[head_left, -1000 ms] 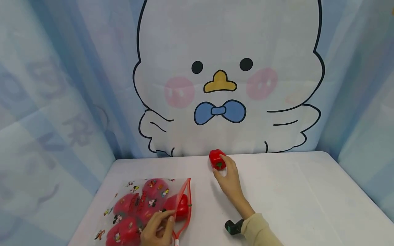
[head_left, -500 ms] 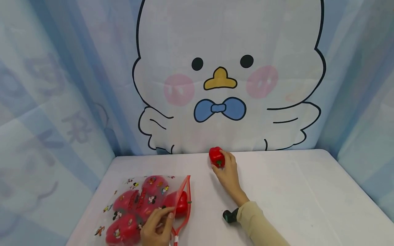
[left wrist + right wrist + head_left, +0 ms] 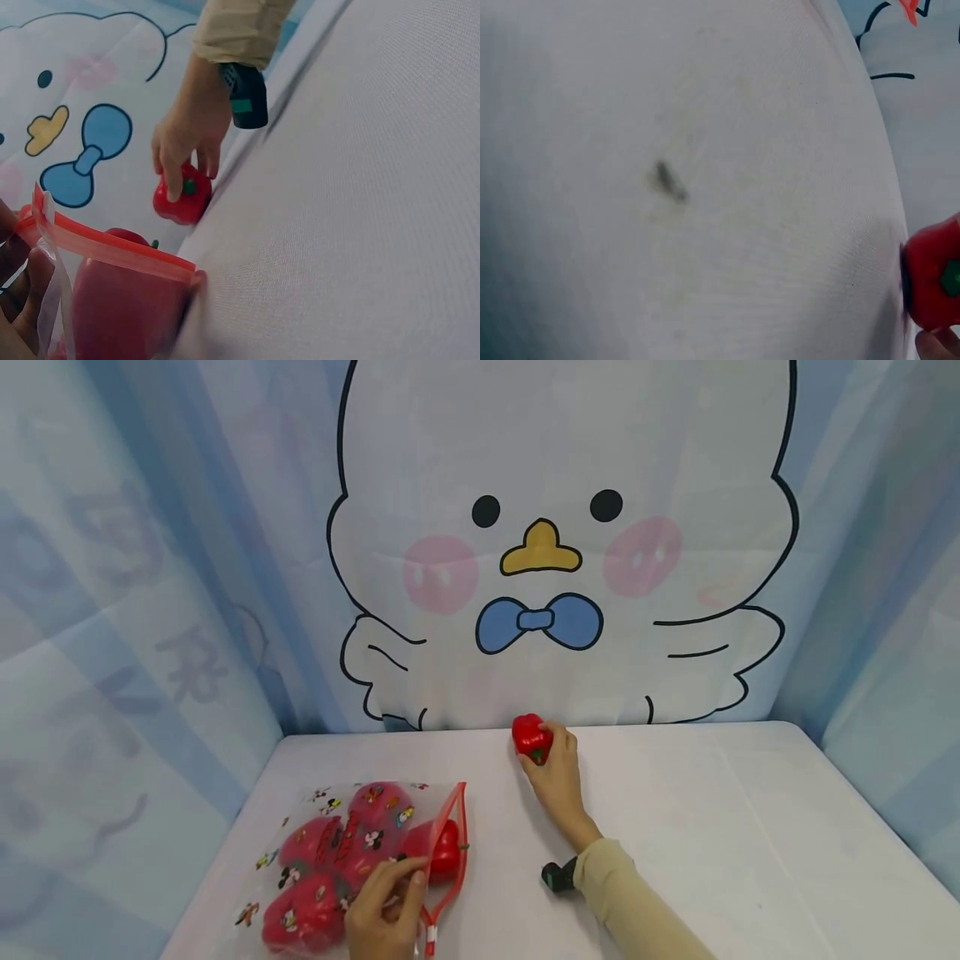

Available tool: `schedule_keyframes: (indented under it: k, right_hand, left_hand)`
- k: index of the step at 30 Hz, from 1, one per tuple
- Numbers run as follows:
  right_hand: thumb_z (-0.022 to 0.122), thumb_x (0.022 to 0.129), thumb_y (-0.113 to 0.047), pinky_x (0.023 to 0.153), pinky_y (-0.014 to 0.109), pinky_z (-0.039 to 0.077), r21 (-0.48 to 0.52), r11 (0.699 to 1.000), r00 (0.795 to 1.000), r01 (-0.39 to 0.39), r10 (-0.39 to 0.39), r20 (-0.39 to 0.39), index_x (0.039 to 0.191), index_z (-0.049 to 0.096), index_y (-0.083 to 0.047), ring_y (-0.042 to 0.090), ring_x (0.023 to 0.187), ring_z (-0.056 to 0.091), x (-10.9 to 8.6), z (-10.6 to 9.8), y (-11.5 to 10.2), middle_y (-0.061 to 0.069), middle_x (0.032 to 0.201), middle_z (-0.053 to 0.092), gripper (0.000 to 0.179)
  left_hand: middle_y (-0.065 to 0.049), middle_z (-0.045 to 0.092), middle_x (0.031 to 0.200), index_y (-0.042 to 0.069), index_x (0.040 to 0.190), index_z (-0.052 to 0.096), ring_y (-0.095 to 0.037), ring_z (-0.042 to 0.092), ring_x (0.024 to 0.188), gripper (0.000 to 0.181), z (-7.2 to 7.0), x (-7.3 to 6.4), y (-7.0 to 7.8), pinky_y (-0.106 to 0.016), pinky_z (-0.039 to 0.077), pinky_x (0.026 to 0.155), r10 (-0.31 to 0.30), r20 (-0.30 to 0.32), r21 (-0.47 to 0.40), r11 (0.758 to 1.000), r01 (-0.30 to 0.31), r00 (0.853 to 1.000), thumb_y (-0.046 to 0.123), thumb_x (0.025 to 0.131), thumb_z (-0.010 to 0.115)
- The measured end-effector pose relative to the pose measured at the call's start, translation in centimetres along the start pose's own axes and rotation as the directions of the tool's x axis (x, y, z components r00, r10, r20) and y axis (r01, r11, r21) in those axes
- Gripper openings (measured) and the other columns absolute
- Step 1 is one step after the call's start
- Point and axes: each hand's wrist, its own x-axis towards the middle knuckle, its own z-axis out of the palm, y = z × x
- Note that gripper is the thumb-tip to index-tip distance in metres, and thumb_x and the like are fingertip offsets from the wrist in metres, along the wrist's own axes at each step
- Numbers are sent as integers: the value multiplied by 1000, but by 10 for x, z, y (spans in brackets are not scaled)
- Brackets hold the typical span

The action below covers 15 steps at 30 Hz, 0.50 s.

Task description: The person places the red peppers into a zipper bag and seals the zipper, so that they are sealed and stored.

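My right hand (image 3: 557, 785) holds a red toy bell pepper (image 3: 528, 737) with a green stem, near the table's back edge. In the left wrist view its fingers reach down round the pepper (image 3: 180, 206). The right wrist view shows only part of this pepper (image 3: 932, 279) and a fingertip. At the front left, my left hand (image 3: 386, 906) pinches the mouth of a clear zip bag (image 3: 463, 810) with cartoon prints and a red zip edge. Several red things lie inside the bag; one, a bell pepper (image 3: 448, 852), sits at the open mouth, stem outward.
The white table (image 3: 712, 843) extends to the right of the bag. Behind it hangs a curtain (image 3: 540, 677) printed with a bird in a blue bow tie. A dark wrist camera (image 3: 558, 877) sticks out beside the right sleeve (image 3: 622, 893).
My right hand has closed its fingers onto the red bell pepper, which has tilted slightly. The left hand stays at the bag's mouth. The head view has shifted a little.
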Motion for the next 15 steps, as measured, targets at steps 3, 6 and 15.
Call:
schedule_keyframes:
  k: [3,6,15]
  right_hand:
    - [80,86,-3,111,64,47,-4,1000,1000,-1,1,-3,139,45,-5,47,136,50,1,0,0,28,143,47,63]
    - [81,86,-4,111,64,48,-5,1000,1000,4,-4,-6,138,46,-5,47,134,51,2,0,0,28,142,48,63]
    - [79,88,-9,111,62,48,-5,1000,999,-8,9,35,140,43,-5,45,136,50,-1,-6,-1,25,144,46,63]
  left_hand:
    - [11,62,79,19,98,78,-2,57,64,25,0,0,1,-18,45,47,-32,8,-9,999,32,999,-4,89,76]
    - [10,63,79,19,98,78,-3,57,64,24,-1,1,1,-18,45,46,-48,13,-21,999,48,999,-4,89,76]
    - [10,63,79,19,98,78,-3,58,62,25,0,1,0,-18,45,43,-41,20,-49,998,41,999,-5,89,76]
